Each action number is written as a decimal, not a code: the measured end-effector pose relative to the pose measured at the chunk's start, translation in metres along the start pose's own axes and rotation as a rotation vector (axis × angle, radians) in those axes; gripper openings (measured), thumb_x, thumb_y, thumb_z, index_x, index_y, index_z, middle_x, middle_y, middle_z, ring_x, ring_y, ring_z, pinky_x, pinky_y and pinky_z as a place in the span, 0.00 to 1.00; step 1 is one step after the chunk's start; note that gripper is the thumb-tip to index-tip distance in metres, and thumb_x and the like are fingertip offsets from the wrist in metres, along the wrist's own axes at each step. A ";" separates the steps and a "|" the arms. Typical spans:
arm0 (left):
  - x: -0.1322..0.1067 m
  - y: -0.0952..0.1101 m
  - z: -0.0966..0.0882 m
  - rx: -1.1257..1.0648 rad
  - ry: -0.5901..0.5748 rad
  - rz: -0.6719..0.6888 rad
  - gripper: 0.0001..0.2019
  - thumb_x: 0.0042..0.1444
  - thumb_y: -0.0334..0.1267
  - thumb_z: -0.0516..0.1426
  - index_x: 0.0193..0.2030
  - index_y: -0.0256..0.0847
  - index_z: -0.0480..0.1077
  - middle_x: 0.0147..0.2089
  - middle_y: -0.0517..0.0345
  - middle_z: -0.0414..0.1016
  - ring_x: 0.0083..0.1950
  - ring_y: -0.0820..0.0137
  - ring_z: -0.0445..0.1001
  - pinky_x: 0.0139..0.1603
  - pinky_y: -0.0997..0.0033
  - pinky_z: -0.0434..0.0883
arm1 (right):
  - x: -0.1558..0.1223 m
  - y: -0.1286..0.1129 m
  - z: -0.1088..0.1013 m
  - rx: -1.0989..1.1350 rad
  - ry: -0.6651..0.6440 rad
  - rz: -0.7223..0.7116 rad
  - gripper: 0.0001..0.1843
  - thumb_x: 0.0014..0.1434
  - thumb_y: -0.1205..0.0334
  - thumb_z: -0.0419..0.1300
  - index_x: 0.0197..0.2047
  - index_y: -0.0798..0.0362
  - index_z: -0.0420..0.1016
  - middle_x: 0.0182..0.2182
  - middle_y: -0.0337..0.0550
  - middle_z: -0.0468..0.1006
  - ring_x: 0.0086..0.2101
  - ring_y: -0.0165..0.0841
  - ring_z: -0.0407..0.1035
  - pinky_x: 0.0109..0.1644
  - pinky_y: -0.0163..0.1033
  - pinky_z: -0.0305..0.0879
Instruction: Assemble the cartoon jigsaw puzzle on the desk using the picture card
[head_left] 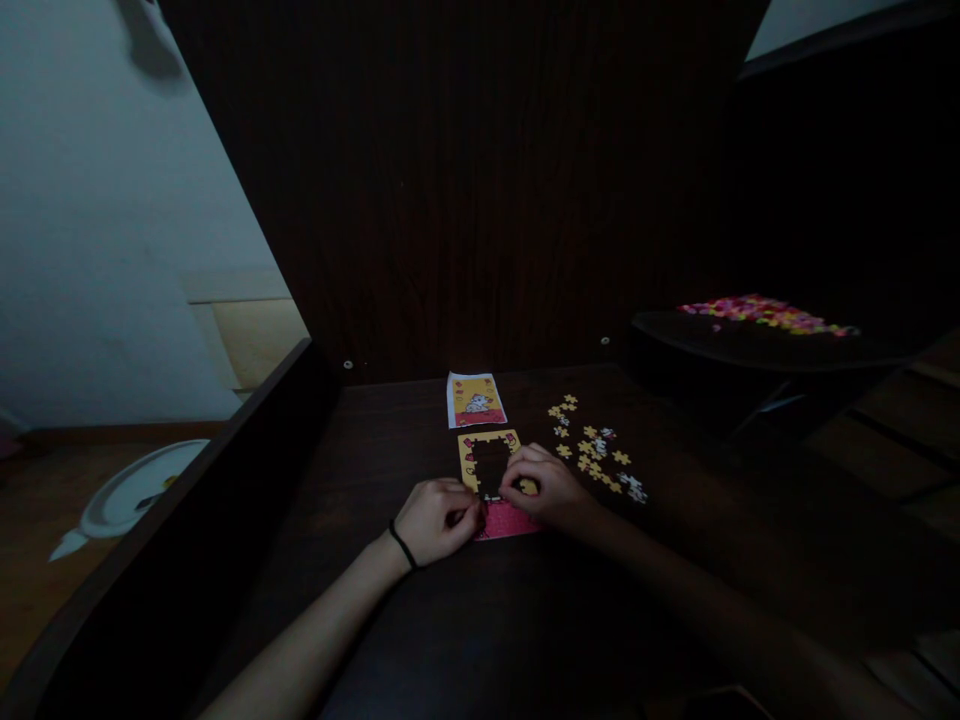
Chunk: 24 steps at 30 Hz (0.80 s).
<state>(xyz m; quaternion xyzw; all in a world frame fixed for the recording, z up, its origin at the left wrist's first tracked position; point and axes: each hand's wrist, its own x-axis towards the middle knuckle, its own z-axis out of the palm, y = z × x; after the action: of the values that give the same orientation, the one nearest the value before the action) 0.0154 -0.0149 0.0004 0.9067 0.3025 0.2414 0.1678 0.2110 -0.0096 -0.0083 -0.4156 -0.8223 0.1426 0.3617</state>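
A partly joined jigsaw puzzle (514, 520) lies on the dark wooden surface, with a yellow border, a pink lower band and an open middle. My left hand (439, 520), wearing a black band at the wrist, rests at its lower left edge with fingers curled; what they hold, if anything, is hidden. Over the right side of the puzzle, my right hand (547, 487) is closed in a pinch, its fingertips near the inner edge of the pink band. Anything between those fingertips is too small to make out. Loose puzzle pieces (592, 465), yellow and white, lie right of the puzzle.
Behind the puzzle lies a picture sheet (478, 400) showing a white animal on yellow and pink. A dark upright panel (465, 200) closes off the back. Colourful small pieces (765, 314) lie on a dark seat at right. A white oval tray (135, 490) is on the floor at left.
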 end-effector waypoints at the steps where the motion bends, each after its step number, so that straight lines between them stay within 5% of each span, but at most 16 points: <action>1: 0.000 0.000 0.000 0.001 -0.005 0.007 0.14 0.54 0.31 0.46 0.22 0.38 0.67 0.22 0.59 0.67 0.25 0.75 0.65 0.28 0.77 0.61 | 0.000 0.000 -0.001 0.000 -0.002 -0.009 0.05 0.47 0.68 0.59 0.22 0.53 0.70 0.25 0.39 0.70 0.31 0.31 0.63 0.37 0.37 0.59; 11: 0.001 0.002 -0.001 0.032 -0.020 0.010 0.14 0.54 0.32 0.45 0.21 0.38 0.67 0.21 0.59 0.67 0.25 0.74 0.66 0.28 0.77 0.61 | -0.004 -0.004 -0.001 0.027 -0.168 -0.083 0.07 0.50 0.67 0.56 0.23 0.52 0.73 0.26 0.40 0.69 0.31 0.30 0.63 0.36 0.37 0.59; 24: 0.001 0.001 0.001 0.059 -0.042 0.011 0.14 0.54 0.32 0.45 0.21 0.37 0.66 0.21 0.59 0.67 0.25 0.74 0.65 0.28 0.77 0.61 | -0.006 0.001 0.001 0.010 -0.193 -0.134 0.07 0.47 0.70 0.56 0.22 0.53 0.73 0.24 0.37 0.68 0.29 0.27 0.62 0.36 0.35 0.57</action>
<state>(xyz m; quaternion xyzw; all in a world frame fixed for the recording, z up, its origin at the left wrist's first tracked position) 0.0168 -0.0153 0.0007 0.9177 0.3010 0.2143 0.1462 0.2131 -0.0132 -0.0122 -0.3421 -0.8785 0.1614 0.2918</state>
